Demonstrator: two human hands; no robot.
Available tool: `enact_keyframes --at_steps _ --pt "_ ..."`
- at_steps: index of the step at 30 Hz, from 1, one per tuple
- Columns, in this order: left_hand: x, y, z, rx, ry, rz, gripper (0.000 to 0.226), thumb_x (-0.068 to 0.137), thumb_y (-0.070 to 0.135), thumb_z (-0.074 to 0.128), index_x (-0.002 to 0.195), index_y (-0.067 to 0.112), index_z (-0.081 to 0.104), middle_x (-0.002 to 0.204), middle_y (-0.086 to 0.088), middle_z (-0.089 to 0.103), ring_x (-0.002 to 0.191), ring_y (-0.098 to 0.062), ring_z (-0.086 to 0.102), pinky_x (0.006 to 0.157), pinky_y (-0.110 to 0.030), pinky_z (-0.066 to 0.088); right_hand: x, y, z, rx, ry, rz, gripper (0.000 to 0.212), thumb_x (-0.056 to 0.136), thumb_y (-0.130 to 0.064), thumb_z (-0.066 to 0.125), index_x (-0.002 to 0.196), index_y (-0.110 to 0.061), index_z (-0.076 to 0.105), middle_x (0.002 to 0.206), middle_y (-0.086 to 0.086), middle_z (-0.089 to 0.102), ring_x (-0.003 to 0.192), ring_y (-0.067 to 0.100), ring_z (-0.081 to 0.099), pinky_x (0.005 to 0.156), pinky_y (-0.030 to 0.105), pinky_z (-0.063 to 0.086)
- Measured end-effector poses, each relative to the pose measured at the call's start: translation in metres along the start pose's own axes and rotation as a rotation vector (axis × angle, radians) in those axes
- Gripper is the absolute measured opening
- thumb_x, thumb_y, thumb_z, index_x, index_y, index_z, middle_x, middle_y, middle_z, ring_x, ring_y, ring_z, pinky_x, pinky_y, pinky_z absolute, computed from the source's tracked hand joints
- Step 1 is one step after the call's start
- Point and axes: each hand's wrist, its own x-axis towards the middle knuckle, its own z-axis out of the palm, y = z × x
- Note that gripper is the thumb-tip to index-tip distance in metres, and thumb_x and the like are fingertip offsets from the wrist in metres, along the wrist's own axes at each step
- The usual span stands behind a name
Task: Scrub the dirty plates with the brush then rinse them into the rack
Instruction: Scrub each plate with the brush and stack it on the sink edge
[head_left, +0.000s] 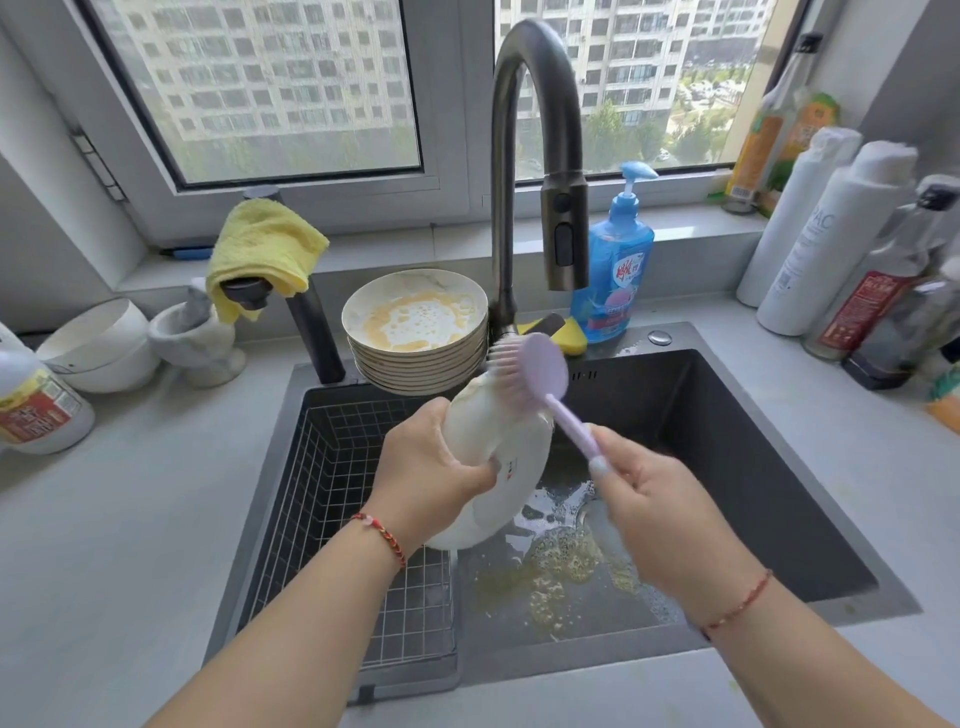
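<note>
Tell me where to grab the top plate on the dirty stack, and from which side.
Take the top plate by its front rim, the edge nearest the sink, coming from the front. Its middle holds soapy yellow residue, the faucet crowds its right side, and the rim flares out above the stack, probably leaving room for fingertips underneath.

Both arms are bare right up to where they leave the shot, so no sleeves, no watch, no gloves. The left hand (431, 467) has a thin braided red string bracelet (382, 535) at the wrist, with darker and yellowish bits woven in and a small pale pink bead or charm on it. The right hand (660, 514) has a plainer thin red cord bracelet (740, 605) round its wrist, with what looks like a dark knot or clasp at the low end. Can't spot any rings.
</note>
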Motion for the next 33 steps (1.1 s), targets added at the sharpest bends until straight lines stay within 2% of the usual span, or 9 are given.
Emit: enact_keyframes --at_steps 3,5,8,14,19,23,25,29,33 --pt "0.0 0.003 0.005 -0.014 0.012 -0.02 0.037 0.069 0.017 0.085 0.099 0.019 0.063 0.093 0.0 0.07 0.087 -0.018 0.066 0.074 -0.03 0.054 -0.02 -0.024 0.009 -0.24 -0.132 -0.079 0.04 0.099 -0.031 0.04 0.132 -0.053 0.041 0.061 -0.007 0.048 0.052 0.008 0.04 0.053 0.025 0.032" --pt "-0.002 0.001 0.004 -0.048 0.019 -0.021 0.04 0.068 0.015 0.086 0.102 0.018 0.064 0.095 0.0 0.071 0.09 -0.018 0.067 0.08 -0.032 0.056 -0.021 -0.026 0.008 -0.303 -0.132 -0.089 0.042 0.099 -0.032 0.038 0.138 -0.048 0.036 0.066 -0.007 0.049 0.058 0.011 0.042 0.058 0.027 0.035" --pt "-0.005 -0.003 -0.002 -0.079 0.012 -0.018 0.035 0.065 0.022 0.087 0.085 0.021 0.059 0.083 0.007 0.066 0.078 -0.011 0.064 0.062 -0.02 0.052 -0.005 -0.011 -0.005 -0.205 -0.036 0.011 0.033 0.099 -0.025 0.041 0.129 -0.035 0.051 0.071 0.001 0.061 0.062 0.018 0.052 0.061 0.032 0.044" --pt "-0.01 -0.011 -0.009 -0.113 0.031 0.008 0.037 0.063 0.023 0.09 0.087 0.02 0.061 0.086 0.004 0.066 0.082 -0.015 0.064 0.067 -0.032 0.057 0.017 0.029 -0.007 -0.096 -0.028 0.269 0.027 0.1 -0.018 0.037 0.112 -0.016 0.061 0.053 -0.002 0.035 0.046 0.013 0.03 0.047 0.028 0.029" --pt "-0.007 -0.014 -0.004 -0.059 0.015 -0.008 0.035 0.065 0.024 0.088 0.083 0.021 0.058 0.081 0.004 0.064 0.075 -0.013 0.062 0.059 -0.022 0.049 -0.004 -0.013 -0.003 -0.104 -0.063 -0.04 0.033 0.098 -0.023 0.042 0.109 -0.05 0.057 0.05 -0.007 0.044 0.047 0.009 0.036 0.051 0.029 0.035" --pt "-0.007 -0.013 -0.002 -0.132 0.018 -0.031 0.035 0.065 0.021 0.088 0.085 0.023 0.059 0.082 0.005 0.065 0.075 -0.012 0.062 0.059 -0.021 0.049 -0.005 -0.022 0.002 -0.213 -0.07 -0.124 0.03 0.098 -0.024 0.041 0.122 -0.038 0.052 0.056 -0.005 0.047 0.05 0.01 0.04 0.052 0.028 0.035" --pt "-0.007 -0.014 -0.008 -0.165 0.039 -0.014 0.036 0.065 0.02 0.09 0.085 0.022 0.06 0.083 0.004 0.067 0.077 -0.012 0.065 0.061 -0.022 0.052 0.01 -0.005 -0.004 -0.096 -0.016 0.01 0.025 0.098 -0.021 0.042 0.112 -0.032 0.059 0.048 -0.008 0.041 0.043 0.007 0.034 0.047 0.027 0.033" --pt "-0.004 -0.017 -0.014 -0.431 0.147 -0.049 0.043 0.063 0.007 0.091 0.093 0.021 0.065 0.092 0.001 0.072 0.084 -0.014 0.071 0.07 -0.028 0.059 0.028 0.042 0.004 0.286 -0.026 0.507 0.025 0.097 -0.008 0.035 0.097 -0.008 0.059 0.049 -0.001 0.034 0.034 0.011 0.024 0.038 0.016 0.021" --pt "-0.003 -0.012 -0.006 -0.697 0.237 -0.107 0.047 0.061 0.006 0.092 0.101 0.012 0.066 0.097 -0.008 0.074 0.09 -0.025 0.073 0.075 -0.037 0.06 0.027 0.058 0.034 0.685 0.017 0.648 0.024 0.096 -0.024 0.052 0.108 -0.005 0.056 0.066 0.013 0.061 0.029 0.009 0.027 0.037 0.015 0.026"
